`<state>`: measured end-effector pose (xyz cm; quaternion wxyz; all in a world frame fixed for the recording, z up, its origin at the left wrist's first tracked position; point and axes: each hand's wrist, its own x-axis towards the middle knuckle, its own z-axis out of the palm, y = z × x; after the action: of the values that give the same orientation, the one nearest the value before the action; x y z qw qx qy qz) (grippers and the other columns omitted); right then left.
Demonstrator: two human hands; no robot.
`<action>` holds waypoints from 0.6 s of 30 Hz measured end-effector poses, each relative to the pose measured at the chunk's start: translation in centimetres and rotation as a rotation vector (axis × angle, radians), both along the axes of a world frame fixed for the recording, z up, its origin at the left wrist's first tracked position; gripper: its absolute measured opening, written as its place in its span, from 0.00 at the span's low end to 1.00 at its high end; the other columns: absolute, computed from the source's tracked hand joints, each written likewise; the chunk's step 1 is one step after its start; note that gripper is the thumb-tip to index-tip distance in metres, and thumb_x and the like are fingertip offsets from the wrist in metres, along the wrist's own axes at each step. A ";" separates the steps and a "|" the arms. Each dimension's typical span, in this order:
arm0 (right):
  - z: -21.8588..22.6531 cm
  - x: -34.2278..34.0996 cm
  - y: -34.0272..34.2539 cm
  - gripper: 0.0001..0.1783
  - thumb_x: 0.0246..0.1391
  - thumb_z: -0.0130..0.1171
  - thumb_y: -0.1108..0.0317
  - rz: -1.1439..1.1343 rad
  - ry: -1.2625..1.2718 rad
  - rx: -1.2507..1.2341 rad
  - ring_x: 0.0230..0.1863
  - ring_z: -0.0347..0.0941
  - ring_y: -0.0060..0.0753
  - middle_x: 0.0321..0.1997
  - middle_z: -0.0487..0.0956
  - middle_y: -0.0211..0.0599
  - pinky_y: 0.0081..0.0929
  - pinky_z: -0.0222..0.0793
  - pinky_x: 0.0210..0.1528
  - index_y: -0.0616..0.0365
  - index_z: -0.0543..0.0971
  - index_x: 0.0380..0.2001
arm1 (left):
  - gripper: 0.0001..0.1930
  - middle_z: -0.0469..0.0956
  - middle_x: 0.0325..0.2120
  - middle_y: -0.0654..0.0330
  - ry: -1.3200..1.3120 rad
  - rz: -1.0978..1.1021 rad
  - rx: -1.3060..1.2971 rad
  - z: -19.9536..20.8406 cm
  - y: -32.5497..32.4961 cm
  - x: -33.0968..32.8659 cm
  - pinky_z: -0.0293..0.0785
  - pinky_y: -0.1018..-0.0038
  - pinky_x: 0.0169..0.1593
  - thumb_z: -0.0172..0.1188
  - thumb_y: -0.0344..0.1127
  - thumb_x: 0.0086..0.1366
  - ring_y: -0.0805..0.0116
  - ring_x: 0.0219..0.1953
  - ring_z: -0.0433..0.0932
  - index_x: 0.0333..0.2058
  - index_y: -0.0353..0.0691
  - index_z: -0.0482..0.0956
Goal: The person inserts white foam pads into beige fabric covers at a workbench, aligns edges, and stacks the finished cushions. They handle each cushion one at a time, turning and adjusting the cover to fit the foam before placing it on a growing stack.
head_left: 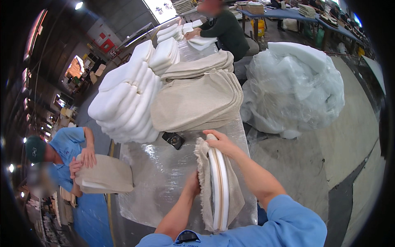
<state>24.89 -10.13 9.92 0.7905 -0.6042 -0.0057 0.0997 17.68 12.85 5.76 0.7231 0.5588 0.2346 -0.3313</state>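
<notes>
A beige cloth cushion cover (234,193) stands on edge at the near side of the table, its left edge frayed. White padding (222,181) shows in its long opening, with a tan strip running between the white layers. My right hand (220,144) is closed around the far end of the cover, thumb and fingers wrapped over it. Against the left side of the cover, my left hand (192,184) holds it, its fingers mostly hidden behind the cloth. A black phone-like device (173,140) lies on the table just beyond my left hand.
Stacked white pads (123,94) and beige covers (193,101) cover the table's far part. Right of the table sits a big plastic-wrapped white bundle (294,90). At left, a co-worker (68,142) handles a beige cushion (109,175); another person (226,35) works at the far end.
</notes>
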 end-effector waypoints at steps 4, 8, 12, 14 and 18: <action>-2.8 -1.8 -6.8 0.18 0.59 0.61 0.71 -0.101 -0.004 0.099 0.56 0.77 0.29 0.54 0.81 0.34 0.34 0.73 0.63 0.53 0.80 0.53 | 0.32 0.81 0.59 0.50 -0.014 -0.602 0.373 -1.6 4.6 -11.8 0.76 0.58 0.62 0.49 0.57 0.79 0.53 0.59 0.80 0.65 0.36 0.76; -4.8 -10.4 -16.4 0.09 0.67 0.60 0.61 -0.316 0.266 0.295 0.45 0.78 0.27 0.44 0.83 0.28 0.31 0.77 0.53 0.50 0.82 0.45 | 0.35 0.76 0.66 0.49 0.440 -0.188 -0.115 -1.4 7.2 -19.9 0.69 0.54 0.70 0.50 0.62 0.79 0.50 0.66 0.75 0.70 0.38 0.70; -4.8 -17.1 -17.1 0.20 0.74 0.56 0.49 -0.389 0.513 -0.106 0.53 0.77 0.26 0.49 0.83 0.28 0.30 0.72 0.58 0.52 0.83 0.51 | 0.38 0.71 0.70 0.50 0.219 0.202 -0.255 -2.6 6.0 -20.3 0.63 0.51 0.75 0.50 0.66 0.78 0.49 0.71 0.70 0.72 0.40 0.67; -3.6 -18.6 -15.5 0.23 0.76 0.53 0.47 -0.439 0.422 -0.164 0.54 0.77 0.25 0.50 0.84 0.28 0.29 0.71 0.59 0.54 0.84 0.53 | 0.37 0.74 0.67 0.50 0.063 0.254 -0.193 -2.0 7.8 -17.8 0.63 0.54 0.74 0.53 0.65 0.77 0.51 0.70 0.70 0.70 0.39 0.70; -3.7 -23.3 -13.8 0.29 0.80 0.44 0.44 -0.491 0.280 0.040 0.51 0.78 0.24 0.51 0.86 0.31 0.29 0.71 0.58 0.59 0.84 0.53 | 0.35 0.76 0.64 0.52 -0.374 0.437 -0.092 3.3 10.9 -13.0 0.67 0.57 0.71 0.44 0.64 0.81 0.55 0.66 0.73 0.65 0.36 0.74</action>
<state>1.55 -23.94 6.21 0.7958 -0.5523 0.2481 -0.0122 4.67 23.70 9.09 0.8327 0.5129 0.1968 -0.0690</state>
